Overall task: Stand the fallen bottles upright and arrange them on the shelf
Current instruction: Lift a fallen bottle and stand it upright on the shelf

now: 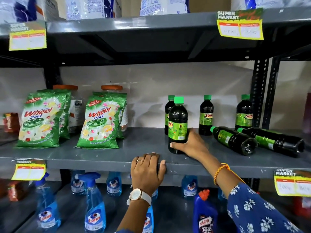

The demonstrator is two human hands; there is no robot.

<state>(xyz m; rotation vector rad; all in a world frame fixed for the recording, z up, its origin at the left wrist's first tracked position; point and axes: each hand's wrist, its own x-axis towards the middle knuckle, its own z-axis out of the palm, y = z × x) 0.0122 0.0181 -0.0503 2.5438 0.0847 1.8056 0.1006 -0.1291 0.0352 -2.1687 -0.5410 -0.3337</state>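
My right hand [191, 145] grips the lower part of a dark green-capped bottle [177, 120], which stands upright near the front of the grey middle shelf [104, 157]. Directly behind it stands another such bottle [168, 108], partly hidden. Two more stand upright at the back, one in the middle [206, 115] and one by the post [244, 113]. Two bottles lie on their sides at the right, the nearer one [234, 140] and the farther one [276, 142], caps pointing left. My left hand [148, 170] rests over the shelf's front edge, fingers curled on it.
Two green Wheel detergent bags [42, 120] [101, 121] stand at the left of the same shelf, with orange-lidded jars behind. Blue Colin spray bottles [94, 204] and a Harpic bottle [204, 216] fill the shelf below. Yellow price tags hang from the shelf edges.
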